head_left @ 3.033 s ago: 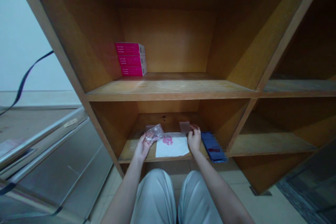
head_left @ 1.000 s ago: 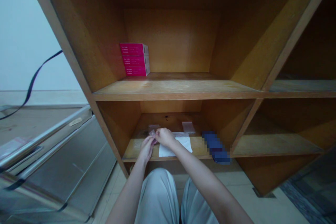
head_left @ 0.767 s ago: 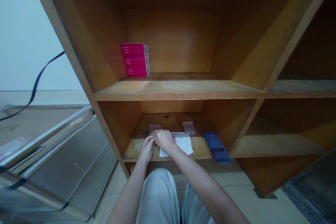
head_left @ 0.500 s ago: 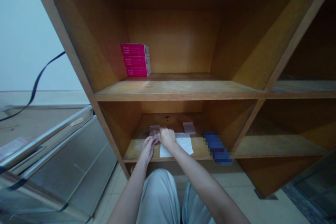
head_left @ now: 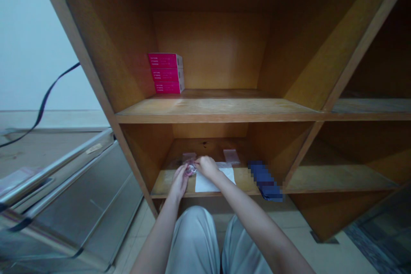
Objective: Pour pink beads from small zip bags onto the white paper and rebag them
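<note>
The left hand [head_left: 180,180] is nearly closed, its thumb and fingers curled in a narrow pinch around a small clear bag [head_left: 191,170] with pinkish tints and bright glints in its plastic. The bag sits right at those fingertips, above the lower shelf [head_left: 165,185] and just left of a white sheet [head_left: 205,185]. What exactly is inside it is too small to tell.

The right hand [head_left: 207,167] reaches in from the other side, back of the hand up, fingers bent and drawn together – its fingertips meet the upper right edge of the bag. Whether they grip the plastic or something tiny beside it, I cannot tell. The wrist and forearm cross over the white sheet and hide part of it.

Behind the bag, a flat clear packet [head_left: 189,155] lies on the shelf; a second clear packet [head_left: 231,156] lies beyond the sheet, to the right of the right hand. Farther right rests a dark blue flat object [head_left: 265,180], partly blurred out. On the upper shelf [head_left: 224,105] stand three stacked pink boxes [head_left: 165,73], well apart from both hands.
</note>
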Available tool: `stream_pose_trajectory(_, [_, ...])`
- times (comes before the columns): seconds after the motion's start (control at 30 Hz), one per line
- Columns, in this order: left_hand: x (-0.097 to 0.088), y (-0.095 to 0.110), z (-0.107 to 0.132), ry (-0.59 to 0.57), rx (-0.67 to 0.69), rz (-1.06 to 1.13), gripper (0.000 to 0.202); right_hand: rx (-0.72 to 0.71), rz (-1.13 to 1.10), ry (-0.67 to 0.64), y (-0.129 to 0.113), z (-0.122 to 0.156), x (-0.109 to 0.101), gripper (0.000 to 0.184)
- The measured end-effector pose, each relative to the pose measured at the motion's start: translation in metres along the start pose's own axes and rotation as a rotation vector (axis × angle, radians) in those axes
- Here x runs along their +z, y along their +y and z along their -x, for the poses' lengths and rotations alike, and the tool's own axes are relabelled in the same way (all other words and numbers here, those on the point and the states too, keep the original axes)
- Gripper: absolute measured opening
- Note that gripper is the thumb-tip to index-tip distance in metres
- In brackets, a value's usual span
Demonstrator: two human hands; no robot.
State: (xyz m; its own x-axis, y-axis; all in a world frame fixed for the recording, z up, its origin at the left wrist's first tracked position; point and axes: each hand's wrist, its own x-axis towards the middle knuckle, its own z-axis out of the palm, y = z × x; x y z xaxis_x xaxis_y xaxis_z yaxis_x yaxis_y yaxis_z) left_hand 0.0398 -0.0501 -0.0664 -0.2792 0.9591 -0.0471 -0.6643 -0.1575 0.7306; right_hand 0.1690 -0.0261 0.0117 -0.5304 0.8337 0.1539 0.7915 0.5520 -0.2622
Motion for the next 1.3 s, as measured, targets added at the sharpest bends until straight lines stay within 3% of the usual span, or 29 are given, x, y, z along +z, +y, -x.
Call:
stream_pose_trajectory(0.2, [-0.001,0.004,0.000,-0.024,-0.025,0.140,0.016,-0.028,-0.300,0.139,0.021,-0.004,0.001,0.024])
stream_pose_trajectory(0.4, [-0.005,0.006,-0.003,-0.006,-0.059,0.183,0.017,0.095,-0.655,0.242,0.033,-0.014,0.001,0.034])
stream_pose_trajectory(0.6, [-0.005,0.002,-0.001,-0.041,-0.033,0.060,0.025,0.166,-0.908,0.152,0.030,-0.016,-0.009,0.043])
stream_pose_trajectory(0.8, [-0.002,0.003,0.008,-0.196,-0.158,-0.112,0.029,0.142,-0.894,0.040,0.023,-0.007,-0.010,0.040])
stream_pose_trajectory(0.93, [-0.005,0.002,0.007,-0.218,-0.202,-0.093,0.031,0.170,-0.950,-0.002,0.025,-0.005,-0.003,0.035])
stream_pose_trajectory(1.1, [-0.006,0.001,0.006,-0.248,-0.168,-0.026,0.035,0.078,-1.108,-0.004,0.026,-0.005,0.007,0.038])
stream_pose_trajectory(1.3, [-0.003,0.001,0.007,-0.306,-0.160,0.016,0.031,0.167,-1.006,-0.116,0.022,0.002,0.005,0.028])
